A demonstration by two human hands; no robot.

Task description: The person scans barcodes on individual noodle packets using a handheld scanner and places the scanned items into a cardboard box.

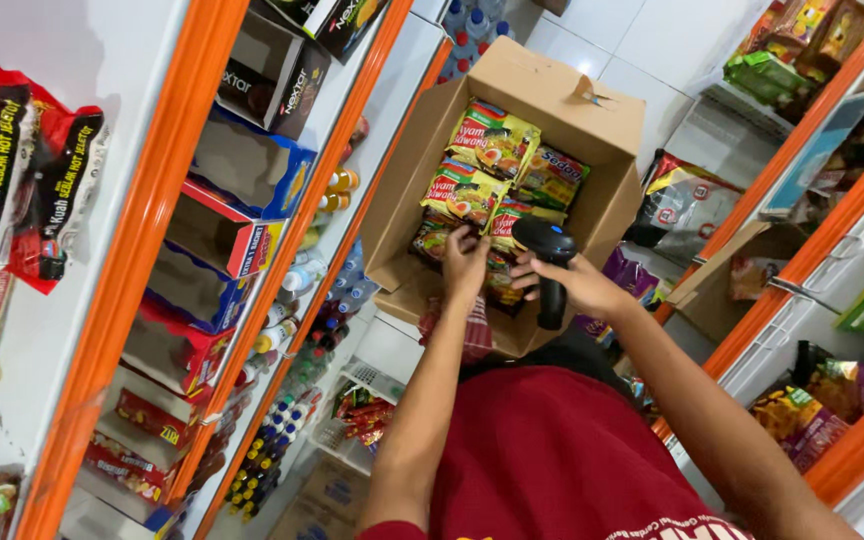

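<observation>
An open brown cardboard box sits in front of me, holding several yellow and green noodle packets. My left hand reaches into the box and grips one packet near its lower edge. My right hand holds a black handheld barcode scanner, its head tilted toward the packets just beside the left hand. I wear a dark red shirt.
Orange-framed shelves at left hold open display cartons and red snack bags, with small bottles below. Shelves at right carry more snack packets. A second carton and bagged goods lie beyond the box.
</observation>
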